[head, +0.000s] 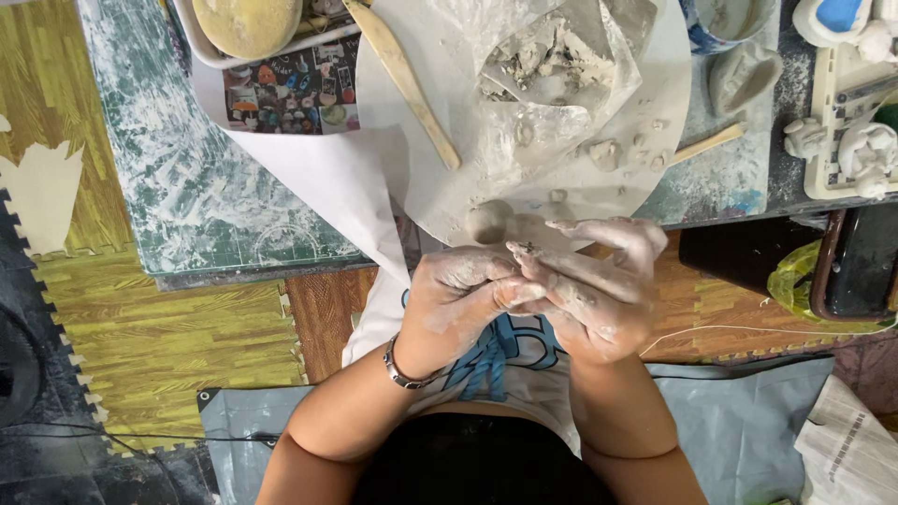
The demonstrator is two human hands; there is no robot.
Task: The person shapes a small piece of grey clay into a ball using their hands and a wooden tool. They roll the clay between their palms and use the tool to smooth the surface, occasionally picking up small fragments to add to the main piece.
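My left hand [458, 295] and right hand [599, 295] meet over my lap, both smeared pale grey with clay. The left one, a metal bracelet [404, 372] on its wrist, curls narrow, its thumb pressed into the right palm; the right fingers [622, 234] lie nearly straight, close together and pointing to nine o'clock. A small dark bit shows at the fingertips where the hands touch, but I cannot tell whether a lump of clay is pinched between them. Just at twelve o'clock from my left hand a small clay ball [489, 222] sits on the near edge of the round white board [393, 84], apart from my fingers. Further on at twelve o'clock a clear plastic bag of grey clay [552, 65] lies open on that board, with loose crumbs [608, 152] at its five o'clock side. A long wooden modelling tool [404, 79] slants across the board at eleven o'clock, and a second wooden stick [708, 143] pokes out at two o'clock, partly under the board's edge
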